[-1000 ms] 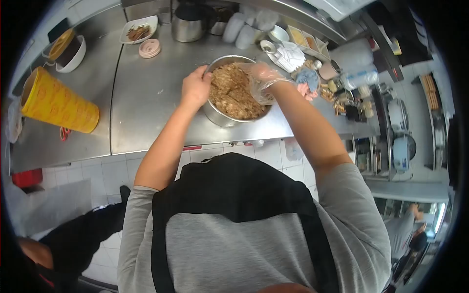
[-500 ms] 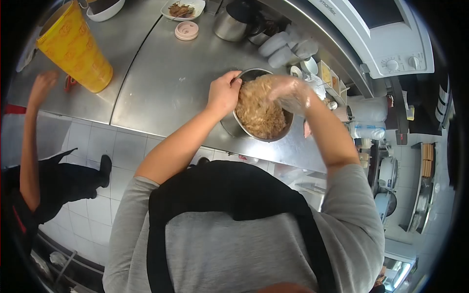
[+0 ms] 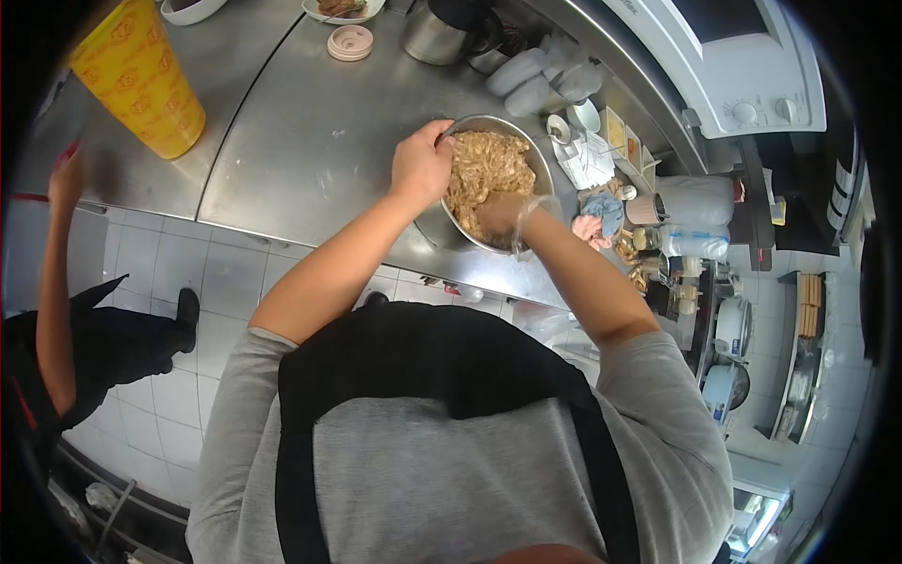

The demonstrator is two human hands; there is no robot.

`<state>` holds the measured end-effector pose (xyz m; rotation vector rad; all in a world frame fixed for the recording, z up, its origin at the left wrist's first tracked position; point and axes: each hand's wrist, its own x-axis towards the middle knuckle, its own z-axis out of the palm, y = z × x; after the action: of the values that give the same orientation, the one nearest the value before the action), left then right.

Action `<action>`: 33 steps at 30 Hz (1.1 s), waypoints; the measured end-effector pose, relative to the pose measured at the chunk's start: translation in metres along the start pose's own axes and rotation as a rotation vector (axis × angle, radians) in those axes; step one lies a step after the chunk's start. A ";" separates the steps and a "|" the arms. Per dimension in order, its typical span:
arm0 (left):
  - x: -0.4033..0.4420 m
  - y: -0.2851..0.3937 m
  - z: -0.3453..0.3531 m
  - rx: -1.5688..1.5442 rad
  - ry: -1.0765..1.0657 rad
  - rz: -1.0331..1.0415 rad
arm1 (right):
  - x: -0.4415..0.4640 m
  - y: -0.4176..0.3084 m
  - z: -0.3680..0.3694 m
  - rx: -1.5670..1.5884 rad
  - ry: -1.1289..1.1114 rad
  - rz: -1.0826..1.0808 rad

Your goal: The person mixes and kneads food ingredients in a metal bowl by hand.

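A round metal pot stands near the front edge of the steel counter. Brown, lumpy food fills much of it. My left hand grips the pot's left rim, with the thumb over the edge. In a clear plastic glove, my right hand is pushed into the front part of the food. Its fingers are hidden in the mixture, so their shape cannot be seen.
A yellow patterned container stands at the left, near another person's hand holding something red. Behind the pot are a pink lid and a metal jug. Papers and a blue cloth lie to its right.
My right hand has moved from above the pot's right side down into the food at the front. My left hand keeps hold of the rim. The other person's hand now holds something red.
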<state>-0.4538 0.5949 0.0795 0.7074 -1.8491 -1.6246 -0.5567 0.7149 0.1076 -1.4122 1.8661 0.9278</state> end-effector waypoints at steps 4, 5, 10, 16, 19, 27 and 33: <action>0.000 0.000 0.000 -0.027 0.011 -0.004 | -0.040 -0.011 -0.037 0.081 -0.096 -0.003; 0.000 -0.001 0.001 -0.029 0.014 -0.010 | -0.059 -0.011 -0.046 0.116 -0.042 -0.022; 0.006 0.000 0.008 0.001 0.007 -0.056 | -0.136 0.021 -0.068 0.442 0.187 0.013; 0.000 0.009 0.005 -0.026 -0.012 -0.086 | -0.030 0.082 -0.030 1.243 0.290 -0.007; 0.004 -0.002 0.008 -0.018 0.012 -0.024 | 0.006 0.048 -0.050 1.654 0.082 -0.003; 0.019 -0.012 0.003 -0.204 0.022 -0.071 | 0.039 0.008 -0.103 0.369 -0.250 -0.229; 0.013 -0.005 0.005 -0.246 -0.135 -0.004 | 0.012 0.002 -0.097 0.343 -0.292 -0.129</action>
<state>-0.4667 0.5887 0.0749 0.5053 -1.6977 -1.9016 -0.5670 0.6283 0.1530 -1.1098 1.6037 0.6704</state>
